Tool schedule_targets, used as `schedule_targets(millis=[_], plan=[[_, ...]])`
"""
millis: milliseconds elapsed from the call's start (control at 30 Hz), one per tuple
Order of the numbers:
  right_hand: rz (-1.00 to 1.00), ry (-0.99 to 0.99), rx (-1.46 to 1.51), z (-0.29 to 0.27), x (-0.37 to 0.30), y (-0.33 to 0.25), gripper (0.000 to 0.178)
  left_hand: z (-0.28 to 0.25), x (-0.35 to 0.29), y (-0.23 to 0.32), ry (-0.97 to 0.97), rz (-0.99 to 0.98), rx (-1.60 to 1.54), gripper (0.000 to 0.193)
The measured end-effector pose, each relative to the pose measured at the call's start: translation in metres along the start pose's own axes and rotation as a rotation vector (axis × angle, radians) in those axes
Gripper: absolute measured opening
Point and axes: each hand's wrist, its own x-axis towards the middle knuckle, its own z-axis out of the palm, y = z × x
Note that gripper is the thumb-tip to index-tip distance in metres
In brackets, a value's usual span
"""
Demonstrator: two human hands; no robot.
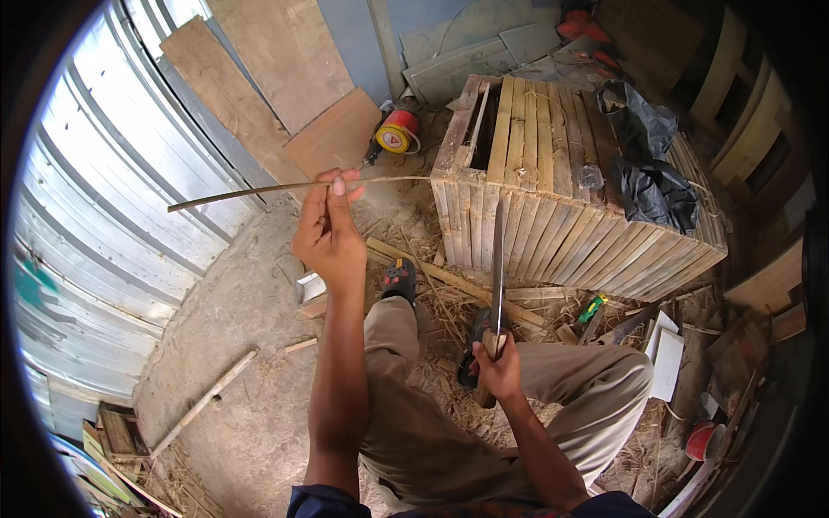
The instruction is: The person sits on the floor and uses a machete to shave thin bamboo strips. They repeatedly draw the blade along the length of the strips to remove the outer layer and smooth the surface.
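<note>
Pinching the thin bamboo-like strip (259, 191) at ten o'clock, the left hand (335, 237) seemingly holds it clear of the long-bladed knife (498, 268), which the right hand (499, 369) grips by its handle (493, 344) at five o'clock.

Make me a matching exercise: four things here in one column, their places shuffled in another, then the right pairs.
1. Long thin brown strip
2. Long steel blade with wooden handle
3. Crumpled black plastic
4. Round red-and-yellow container

A. On the slatted wooden box
B. In the right hand
C. Near a leaning brown board
D. In the left hand

Pairs: 1-D; 2-B; 3-A; 4-C
</note>
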Motion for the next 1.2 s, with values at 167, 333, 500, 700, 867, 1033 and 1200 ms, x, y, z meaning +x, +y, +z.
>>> schedule_targets(millis=[167, 333, 500, 700, 867, 1033, 1200], plan=[[-0.086, 0.043, -0.278, 0.032, 0.025, -0.055, 0.051, 0.006, 0.003, -0.014, -0.028, -0.029, 0.085, 0.016], [-0.333, -0.083, -0.418, 0.065, 0.036, -0.128, 0.038, 0.010, -0.004, -0.015, -0.031, -0.039, 0.078, 0.016], [-0.252, -0.125, -0.394, 0.069, 0.059, -0.153, 0.042, 0.004, -0.006, -0.017, -0.032, -0.007, 0.099, 0.016], [-0.348, -0.151, -0.477, 0.050, 0.056, -0.137, 0.039, 0.004, -0.008, -0.021, -0.009, -0.065, 0.030, 0.017], [-0.402, -0.207, -0.543, 0.033, 0.063, -0.137, 0.040, 0.001, -0.003, -0.022, 0.006, -0.111, 0.065, 0.020], [-0.289, -0.100, -0.654, 0.029, 0.070, -0.132, 0.045, 0.000, -0.002, -0.025, 0.029, -0.102, 0.010, 0.021], [-0.366, -0.049, -0.658, 0.022, 0.080, -0.124, 0.032, 0.000, -0.003, -0.024, 0.012, -0.117, 0.000, 0.020]])
